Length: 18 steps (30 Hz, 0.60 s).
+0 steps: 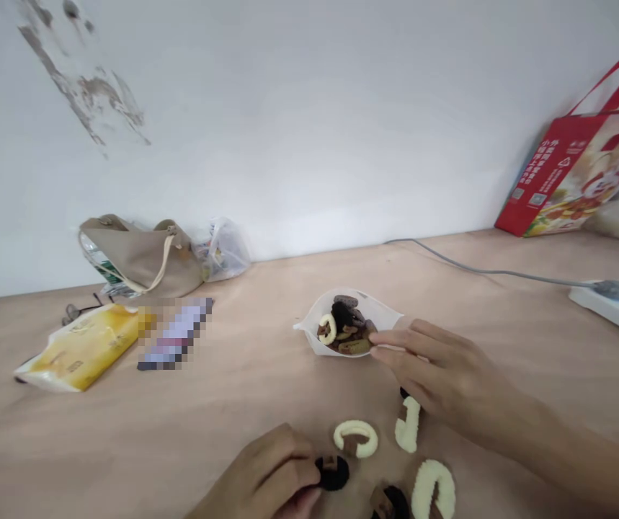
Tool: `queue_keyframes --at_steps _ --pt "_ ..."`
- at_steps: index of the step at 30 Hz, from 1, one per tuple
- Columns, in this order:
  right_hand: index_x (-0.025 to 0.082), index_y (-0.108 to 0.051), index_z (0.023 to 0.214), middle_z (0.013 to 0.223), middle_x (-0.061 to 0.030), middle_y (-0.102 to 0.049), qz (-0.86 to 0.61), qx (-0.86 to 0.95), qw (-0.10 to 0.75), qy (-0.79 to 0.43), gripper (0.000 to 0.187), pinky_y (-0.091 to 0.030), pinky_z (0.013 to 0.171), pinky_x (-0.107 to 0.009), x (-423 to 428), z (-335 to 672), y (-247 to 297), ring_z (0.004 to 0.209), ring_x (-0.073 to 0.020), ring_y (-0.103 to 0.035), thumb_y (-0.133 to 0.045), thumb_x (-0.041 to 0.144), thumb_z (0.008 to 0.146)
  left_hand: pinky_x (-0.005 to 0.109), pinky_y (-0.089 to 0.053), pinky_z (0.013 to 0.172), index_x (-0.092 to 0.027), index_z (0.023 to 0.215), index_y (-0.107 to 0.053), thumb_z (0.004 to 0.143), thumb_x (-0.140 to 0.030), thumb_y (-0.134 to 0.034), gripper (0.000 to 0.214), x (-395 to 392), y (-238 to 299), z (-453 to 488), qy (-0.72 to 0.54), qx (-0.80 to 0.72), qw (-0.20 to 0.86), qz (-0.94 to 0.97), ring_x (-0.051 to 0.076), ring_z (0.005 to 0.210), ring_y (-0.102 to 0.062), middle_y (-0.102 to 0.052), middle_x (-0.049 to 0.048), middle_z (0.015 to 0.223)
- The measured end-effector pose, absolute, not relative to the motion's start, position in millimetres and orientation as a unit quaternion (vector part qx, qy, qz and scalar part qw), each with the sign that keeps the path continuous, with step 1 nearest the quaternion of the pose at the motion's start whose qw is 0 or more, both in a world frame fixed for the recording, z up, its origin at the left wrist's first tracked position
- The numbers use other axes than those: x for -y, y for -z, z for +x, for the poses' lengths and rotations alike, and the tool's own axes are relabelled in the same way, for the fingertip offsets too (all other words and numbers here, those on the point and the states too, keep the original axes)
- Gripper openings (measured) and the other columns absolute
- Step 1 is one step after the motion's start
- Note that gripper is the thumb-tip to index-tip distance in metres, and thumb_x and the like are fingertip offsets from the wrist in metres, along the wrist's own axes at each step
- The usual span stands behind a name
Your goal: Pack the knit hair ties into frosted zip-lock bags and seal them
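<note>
Fingers on the right hand [444,371] sit apart, just right of the white paper pouch [382,315]. Left-hand fingers [298,468] pinch a dark ring cookie [337,474] below it.

Flat, bright, even light falls across the white wall [309,122] and tabletop [233,411]; we find only a soft shadow under the right hand [444,378], wide-angle bowing at the frame's edges, and a pixelated patch [175,334].

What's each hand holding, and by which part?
Left hand: a dark ring-shaped piece, by its near edge. Right hand: fingers at the edge of a white pouch, hold unclear.
</note>
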State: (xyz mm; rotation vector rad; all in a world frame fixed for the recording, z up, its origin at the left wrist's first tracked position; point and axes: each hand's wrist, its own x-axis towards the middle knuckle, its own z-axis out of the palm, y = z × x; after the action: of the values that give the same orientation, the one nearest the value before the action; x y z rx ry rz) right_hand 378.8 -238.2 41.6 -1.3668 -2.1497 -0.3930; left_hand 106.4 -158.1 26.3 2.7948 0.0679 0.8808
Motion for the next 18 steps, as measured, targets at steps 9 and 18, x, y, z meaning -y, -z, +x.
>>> queue_keyframes --at_steps 9,18 --pt "0.025 -0.061 0.100 0.102 -0.0035 -0.065 -0.565 0.801 0.170 -0.099 0.034 -0.047 0.079 -0.034 266 396 -33 0.091 -0.0199 -0.059 -0.051 0.004 0.074 0.031 -0.053 0.071 -0.019 0.088 -0.058 0.084 -0.011 -0.057 0.009 125 -57 171 -0.455 -0.126 -0.023 0.882 0.018 0.083 -0.060 -0.062 0.0033 0.096" --pt "0.021 -0.056 0.083 0.081 -0.0017 -0.059 -0.557 0.815 0.160 0.015 0.015 -0.040 0.062 -0.029 262 403 -24 0.075 -0.0174 -0.054 -0.049 0.008 0.083 0.031 -0.049 0.065 -0.019 0.086 -0.059 0.078 -0.021 -0.059 0.008 158 -39 152 -0.198 -0.039 0.081 0.976 0.019 0.074 -0.055 -0.063 0.0052 0.079"
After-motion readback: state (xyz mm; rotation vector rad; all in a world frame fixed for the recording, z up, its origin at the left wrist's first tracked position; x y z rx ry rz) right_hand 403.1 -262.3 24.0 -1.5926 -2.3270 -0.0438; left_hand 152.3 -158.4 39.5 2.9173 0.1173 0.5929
